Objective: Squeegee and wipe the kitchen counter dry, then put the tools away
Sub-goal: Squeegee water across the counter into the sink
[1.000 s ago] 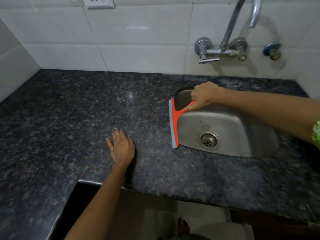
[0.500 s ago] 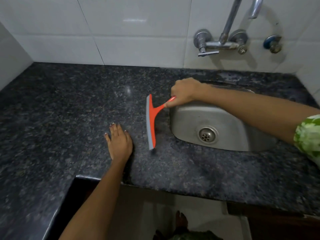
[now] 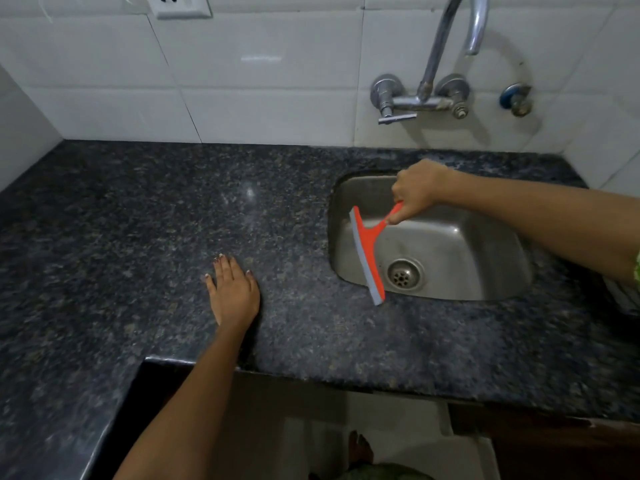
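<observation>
Two hands, one tool: the left hand (image 3: 233, 294) lies flat at 7 o'clock on the dark speckled counter (image 3: 138, 237), fingers straight and together. At 3 o'clock, over the one steel sink (image 3: 467, 258), the right hand (image 3: 417, 190) curls round the handle of the single squeegee (image 3: 369, 251) — orange body, grey blade edge, its lower tip at the sink's near rim. One tap (image 3: 446, 57) stands at 1 o'clock on the white tiles.

A counter (image 3: 138, 237) runs along a tiled wall (image 3: 242, 81), with a sink (image 3: 485, 258) set into its right part. A tap (image 3: 433, 71) sits on the wall behind the sink. The left hand (image 3: 233, 294) lies on the counter left of the sink. The right hand (image 3: 417, 190) holds a squeegee (image 3: 369, 252) over the sink's left side.
</observation>
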